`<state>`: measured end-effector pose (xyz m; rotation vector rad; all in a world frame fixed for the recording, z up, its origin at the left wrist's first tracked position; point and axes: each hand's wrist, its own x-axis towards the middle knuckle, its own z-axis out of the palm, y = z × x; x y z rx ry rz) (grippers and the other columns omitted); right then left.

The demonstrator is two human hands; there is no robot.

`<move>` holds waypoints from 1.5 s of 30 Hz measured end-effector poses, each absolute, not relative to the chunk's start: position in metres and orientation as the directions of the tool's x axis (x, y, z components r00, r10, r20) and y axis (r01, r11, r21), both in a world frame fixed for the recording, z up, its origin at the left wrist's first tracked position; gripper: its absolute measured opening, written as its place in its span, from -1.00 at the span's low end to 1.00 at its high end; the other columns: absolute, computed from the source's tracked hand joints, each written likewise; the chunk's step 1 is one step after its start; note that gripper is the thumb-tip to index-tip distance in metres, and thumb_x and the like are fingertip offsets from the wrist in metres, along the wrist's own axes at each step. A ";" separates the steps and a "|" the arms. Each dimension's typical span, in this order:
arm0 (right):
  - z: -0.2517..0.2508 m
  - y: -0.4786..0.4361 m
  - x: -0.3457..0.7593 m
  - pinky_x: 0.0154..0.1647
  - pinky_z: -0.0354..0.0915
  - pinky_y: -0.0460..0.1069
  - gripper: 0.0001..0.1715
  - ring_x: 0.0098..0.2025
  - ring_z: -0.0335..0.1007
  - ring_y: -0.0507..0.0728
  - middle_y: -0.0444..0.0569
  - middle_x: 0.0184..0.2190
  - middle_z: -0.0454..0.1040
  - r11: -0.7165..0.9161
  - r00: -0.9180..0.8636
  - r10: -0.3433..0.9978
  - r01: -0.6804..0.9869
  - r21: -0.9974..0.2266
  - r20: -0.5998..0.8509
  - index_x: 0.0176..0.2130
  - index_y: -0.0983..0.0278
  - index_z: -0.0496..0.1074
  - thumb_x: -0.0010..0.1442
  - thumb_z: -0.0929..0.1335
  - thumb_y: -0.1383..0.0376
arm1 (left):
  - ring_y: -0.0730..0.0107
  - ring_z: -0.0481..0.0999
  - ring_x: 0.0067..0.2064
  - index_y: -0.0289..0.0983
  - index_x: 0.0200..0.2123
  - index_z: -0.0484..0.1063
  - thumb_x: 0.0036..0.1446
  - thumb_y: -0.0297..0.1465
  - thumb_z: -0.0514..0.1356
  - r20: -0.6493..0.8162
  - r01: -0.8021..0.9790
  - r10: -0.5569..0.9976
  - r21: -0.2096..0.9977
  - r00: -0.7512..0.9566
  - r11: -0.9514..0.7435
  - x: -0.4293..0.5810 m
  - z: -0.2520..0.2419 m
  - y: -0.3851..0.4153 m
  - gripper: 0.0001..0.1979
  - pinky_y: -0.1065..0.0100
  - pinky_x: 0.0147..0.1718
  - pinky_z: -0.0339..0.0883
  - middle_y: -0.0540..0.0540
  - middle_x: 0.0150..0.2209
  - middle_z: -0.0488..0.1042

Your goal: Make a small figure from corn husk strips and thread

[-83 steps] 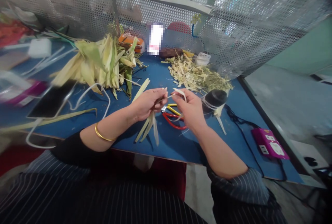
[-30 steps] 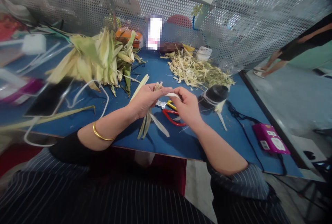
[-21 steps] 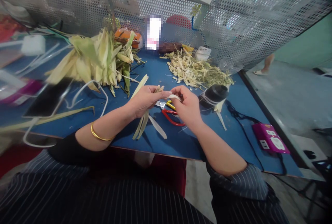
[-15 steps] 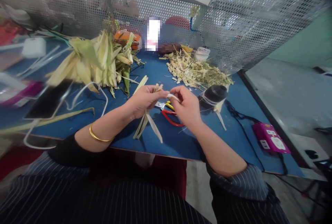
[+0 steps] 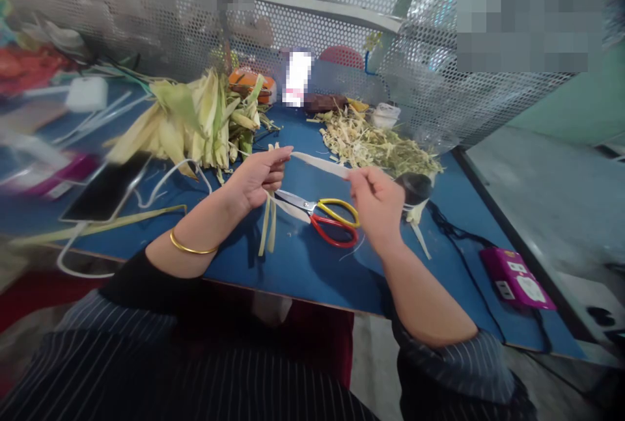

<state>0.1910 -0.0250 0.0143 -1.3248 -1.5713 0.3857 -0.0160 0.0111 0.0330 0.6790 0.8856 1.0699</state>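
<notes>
Left hand (image 5: 256, 177): raised over the table, with thumb and forefinger pinching one end of the husk strip (image 5: 319, 164). The lower fingers curl round a small bundle of strips (image 5: 267, 229) that hangs down towards the tabletop. A gold bangle (image 5: 188, 248) sits on the wrist.
Right hand (image 5: 375, 203): fingers closed in a pinch on the strip's other end, a little lower than the left hand and well apart from it.
Husk strip: pale and narrow, stretched in the air between the two hands, above the scissors.
Scissors (image 5: 325, 211): flat on the blue table (image 5: 303, 265) with blades together. The yellow and red handles are just beside the right hand.
Husk pile (image 5: 195, 118): green and yellow leaves heaped behind the left hand.
Trimmings (image 5: 378, 146): a loose heap of shredded bits behind the right hand.
Black round object (image 5: 414, 185): just past the right hand; I cannot tell what it is.
Left edge: a dark phone (image 5: 110, 190) with a white cable (image 5: 166, 177) looping beside it.
Right edge: a pink power strip (image 5: 517, 271) near the table's corner.
Backdrop: a perforated metal screen (image 5: 342, 17) along the far side.
</notes>
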 end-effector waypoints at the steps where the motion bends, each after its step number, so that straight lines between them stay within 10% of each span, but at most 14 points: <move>1: 0.015 -0.023 0.194 -0.51 0.12 -0.06 -0.72 -0.58 0.16 0.00 -0.19 -0.63 0.28 0.347 0.172 0.845 0.544 -0.764 0.506 -0.40 0.24 0.45 0.23 0.30 0.14 | 0.72 -0.16 -0.72 -0.29 -0.60 0.15 0.13 -0.41 0.20 -0.275 -0.439 0.937 0.830 0.213 0.344 -0.016 0.033 0.011 -0.67 0.56 -0.77 -0.33 0.20 -0.70 -0.05; 6: 0.024 -0.017 0.206 -0.13 0.28 0.08 -0.83 -0.13 0.38 0.16 0.02 -0.21 0.45 0.436 0.325 0.535 0.684 -0.584 0.780 -0.20 0.23 0.48 0.18 0.36 0.25 | 0.71 -0.15 -0.71 -0.29 -0.57 0.20 0.11 -0.38 0.24 -0.215 -0.353 0.953 0.892 0.215 0.281 -0.010 0.030 0.005 -0.70 0.53 -0.74 -0.34 0.20 -0.69 -0.06; 17: 0.012 -0.036 0.183 -0.10 0.16 0.07 -0.80 -0.20 0.43 0.13 -0.05 -0.24 0.57 0.607 -0.393 0.532 0.795 -0.013 0.750 -0.11 0.17 0.44 0.24 0.31 0.30 | 0.66 -0.10 -0.65 -0.31 -0.49 0.31 0.13 -0.27 0.21 -0.082 -0.226 0.888 0.953 0.453 0.204 0.010 0.024 -0.021 -0.74 0.47 -0.66 -0.28 0.14 -0.66 0.02; 20: 0.014 -0.036 0.185 -0.11 0.15 0.08 -0.85 -0.25 0.42 0.11 -0.07 -0.32 0.56 0.602 -0.328 0.554 0.793 -0.095 0.765 -0.18 0.17 0.45 0.24 0.30 0.34 | 0.65 -0.09 -0.64 -0.33 -0.32 0.39 0.13 -0.41 0.14 -0.102 -0.326 0.877 0.903 0.470 0.279 0.007 0.026 -0.019 -0.90 0.49 -0.64 -0.25 0.13 -0.60 0.00; 24: 0.019 -0.036 0.184 -0.16 0.24 0.04 -0.92 -0.25 0.38 0.09 -0.08 -0.34 0.48 0.581 -0.003 0.676 0.618 -0.530 0.737 -0.33 0.21 0.46 0.19 0.34 0.33 | 0.66 -0.02 -0.63 -0.34 -0.28 0.40 0.13 -0.50 0.08 -0.088 -0.353 0.880 0.894 0.467 0.276 0.006 0.029 -0.019 -0.88 0.52 -0.62 -0.13 0.12 -0.58 0.01; 29: 0.020 -0.038 0.179 -0.37 0.26 -0.04 -0.96 -0.43 0.32 0.02 -0.16 -0.45 0.44 0.344 0.046 0.933 0.169 -0.924 0.356 -0.36 0.20 0.45 0.12 0.38 0.28 | 0.69 0.09 -0.62 -0.35 -0.29 0.39 0.19 -0.49 0.08 -0.038 -0.352 0.893 0.911 0.448 0.215 0.014 0.024 -0.023 -0.91 0.54 -0.61 -0.03 0.08 -0.53 0.20; 37: 0.015 -0.042 0.173 -0.15 0.27 0.02 -0.99 -0.25 0.33 0.06 -0.11 -0.36 0.39 0.438 0.059 0.868 0.379 -0.815 0.494 -0.38 0.23 0.47 0.09 0.39 0.33 | 0.50 0.49 -0.39 -0.36 -0.29 0.38 0.18 -0.52 0.10 -0.023 -0.382 0.913 0.904 0.408 0.193 0.026 0.017 -0.026 -0.93 0.39 -0.24 0.36 -0.06 -0.42 0.47; 45: 0.008 -0.039 0.172 -0.20 0.31 0.01 -0.95 -0.27 0.37 0.07 -0.09 -0.33 0.44 0.353 0.025 0.920 0.377 -0.856 0.390 -0.36 0.24 0.44 0.08 0.39 0.31 | 0.55 0.43 -0.49 -0.34 -0.37 0.36 0.20 -0.50 0.08 -0.102 -0.304 0.887 0.917 0.451 0.260 0.028 0.017 -0.030 -0.89 0.46 -0.38 0.34 0.00 -0.51 0.42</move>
